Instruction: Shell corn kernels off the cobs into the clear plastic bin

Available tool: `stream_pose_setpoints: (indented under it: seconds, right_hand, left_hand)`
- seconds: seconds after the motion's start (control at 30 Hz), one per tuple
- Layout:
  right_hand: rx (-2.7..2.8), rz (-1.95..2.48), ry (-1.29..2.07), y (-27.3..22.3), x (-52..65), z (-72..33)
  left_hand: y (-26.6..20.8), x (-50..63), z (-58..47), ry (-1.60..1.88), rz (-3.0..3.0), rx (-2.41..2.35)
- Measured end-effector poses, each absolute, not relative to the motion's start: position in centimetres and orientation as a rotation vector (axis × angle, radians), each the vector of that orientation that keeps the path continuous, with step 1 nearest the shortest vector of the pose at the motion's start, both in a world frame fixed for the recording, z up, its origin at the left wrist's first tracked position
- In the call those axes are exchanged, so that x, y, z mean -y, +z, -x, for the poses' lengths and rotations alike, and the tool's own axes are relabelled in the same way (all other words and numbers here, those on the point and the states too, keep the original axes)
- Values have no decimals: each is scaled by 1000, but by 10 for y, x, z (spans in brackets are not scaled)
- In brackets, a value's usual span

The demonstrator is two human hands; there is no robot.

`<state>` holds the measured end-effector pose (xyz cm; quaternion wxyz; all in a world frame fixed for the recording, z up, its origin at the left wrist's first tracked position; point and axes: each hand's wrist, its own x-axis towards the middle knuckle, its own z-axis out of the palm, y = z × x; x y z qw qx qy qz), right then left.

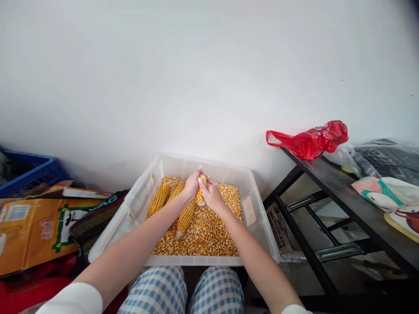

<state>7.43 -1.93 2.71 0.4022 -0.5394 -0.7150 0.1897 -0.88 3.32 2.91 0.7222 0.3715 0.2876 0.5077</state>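
Both of my hands are closed round one yellow corn cob [200, 197], held over the clear plastic bin [122, 218]. My left hand [192, 185] wraps its left side, and my right hand [211, 195] grips it from the right with the thumb on the kernels. Below lies a bed of loose corn kernels [209, 235], yellow and whitish. More cobs rest on it: one corn cob [186, 219] just under my hands, another corn cob [158, 199] near the bin's left wall. A further one is partly hidden behind my left wrist.
A black table [347, 196] stands at the right, with a red plastic bag [310, 139] on its near corner. An orange cardboard box [36, 231] and a blue crate [32, 172] are at the left. The white wall [196, 87] rises right behind the bin.
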Motion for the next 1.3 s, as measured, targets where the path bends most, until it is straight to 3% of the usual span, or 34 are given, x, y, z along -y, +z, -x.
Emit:
stream_pose_setpoints:
  seconds: [0.3, 0.47, 0.7, 0.87, 1.1, 1.3]
  right_hand:
    - [1680, 1385, 497, 17, 13, -85]
    - [1542, 1399, 606, 14, 6, -82]
    - [1580, 1483, 422, 20, 13, -74]
    - [1557, 1533, 326, 17, 11, -76]
    - [1490, 1455, 583, 19, 8, -78]
    - [1493, 1354, 610, 16, 9, -72]
  left_hand:
    - [33, -33, 9, 1009, -662, -639]
    - [33, -36, 9, 1127, -748, -674]
    - [32, -28, 6, 1243, -1049, -723]
    - [25, -30, 1, 1212, -938, -744]
    - [30, -42, 8, 1222, -712, -676]
    - [29, -47, 13, 1229, -708, -661]
